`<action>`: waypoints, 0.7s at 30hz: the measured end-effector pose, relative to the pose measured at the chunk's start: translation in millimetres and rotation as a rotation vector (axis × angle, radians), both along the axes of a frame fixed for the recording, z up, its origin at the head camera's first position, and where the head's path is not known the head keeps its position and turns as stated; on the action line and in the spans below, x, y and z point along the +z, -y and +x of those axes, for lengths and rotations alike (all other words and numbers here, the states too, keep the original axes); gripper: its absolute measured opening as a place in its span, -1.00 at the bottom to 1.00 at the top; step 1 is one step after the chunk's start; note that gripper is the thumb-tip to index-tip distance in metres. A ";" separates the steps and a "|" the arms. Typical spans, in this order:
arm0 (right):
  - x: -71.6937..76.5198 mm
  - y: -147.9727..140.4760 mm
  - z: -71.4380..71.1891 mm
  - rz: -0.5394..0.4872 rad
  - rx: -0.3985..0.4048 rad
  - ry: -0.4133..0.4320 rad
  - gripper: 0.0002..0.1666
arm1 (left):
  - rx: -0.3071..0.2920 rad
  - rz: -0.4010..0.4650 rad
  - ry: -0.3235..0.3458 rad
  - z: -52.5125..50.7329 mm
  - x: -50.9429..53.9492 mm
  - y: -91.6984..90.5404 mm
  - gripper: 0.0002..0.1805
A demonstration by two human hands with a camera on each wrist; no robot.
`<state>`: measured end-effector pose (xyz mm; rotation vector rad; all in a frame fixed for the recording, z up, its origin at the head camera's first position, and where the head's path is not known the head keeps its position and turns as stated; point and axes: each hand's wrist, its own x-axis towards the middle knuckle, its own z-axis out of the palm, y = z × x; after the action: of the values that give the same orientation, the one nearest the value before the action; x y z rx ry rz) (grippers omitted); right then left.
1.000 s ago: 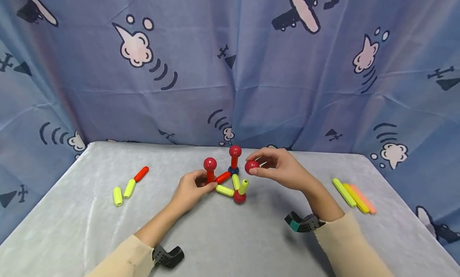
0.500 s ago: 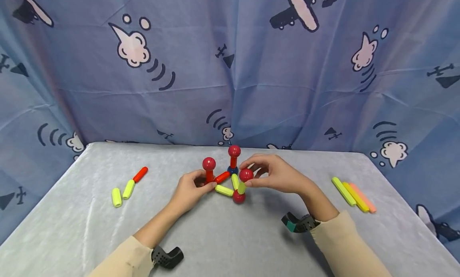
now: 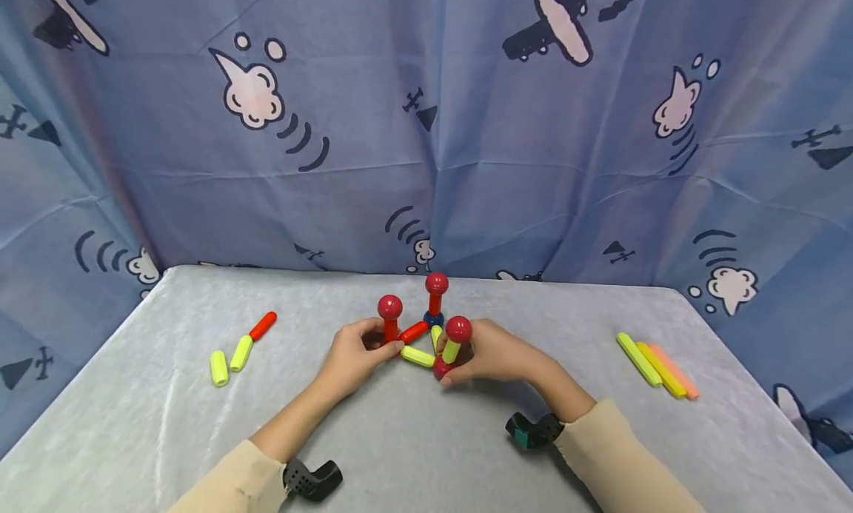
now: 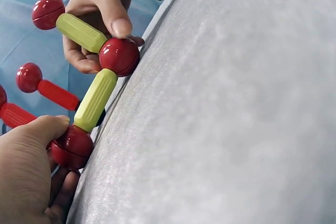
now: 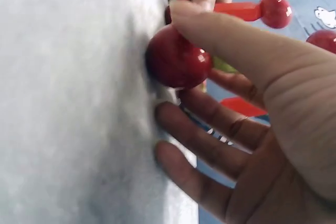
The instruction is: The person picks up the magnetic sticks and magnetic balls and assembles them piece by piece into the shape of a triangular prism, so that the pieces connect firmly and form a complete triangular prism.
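On the grey desk [image 3: 413, 446], between three short rods [image 3: 242, 353] and three longer sticks [image 3: 661, 369], stands one six-ball frame [image 3: 417, 356], the left hand [image 3: 355, 356] and right hand [image 3: 498, 354] each gripping one lower red ball [image 4: 119, 56].

Left hand [image 3: 352, 356] and right hand [image 3: 498, 354] face each other, both curled.

The joined balls [image 3: 436, 283] are red, save one dark blue ball [image 3: 434, 320]; the joined rods [image 3: 417, 357] are red or lime. The left loose rods [image 3: 219, 369] are lime and red; the right loose rods [image 3: 660, 369] lime, yellow and salmon. The worktop [image 3: 426, 454] is pale grey, the sleeves [image 3: 233, 476] beige. Dark-outlined pale clouds [image 3: 253, 98] and planes [image 3: 561, 23] pattern the blue curtain [image 3: 360, 91].
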<state>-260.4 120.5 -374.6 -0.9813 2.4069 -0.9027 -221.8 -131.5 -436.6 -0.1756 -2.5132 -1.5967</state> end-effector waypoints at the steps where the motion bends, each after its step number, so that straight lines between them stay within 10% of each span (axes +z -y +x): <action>1: -1.3 0.5 -0.2 -0.010 -0.007 -0.005 -0.59 | -0.002 0.001 -0.003 -0.3 0.4 -0.2 -0.75; 10: -17.4 -7.1 -13.3 -0.075 -0.084 -0.051 -0.72 | -0.037 -0.050 0.004 -0.7 5.9 4.4 -0.74; 18: -44.1 -13.5 -21.2 -0.197 -0.152 -0.102 -0.69 | -0.286 -0.262 0.074 -8.3 27.5 36.0 -0.58; 21: -46.3 -11.2 -20.3 -0.215 -0.172 -0.111 -0.68 | -0.270 -0.350 0.070 -9.4 39.9 55.8 -0.62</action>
<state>-280.7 131.7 -420.9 -0.9312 2.5585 -1.2191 -231.2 -187.2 -396.7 -0.5291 -2.9103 -1.2435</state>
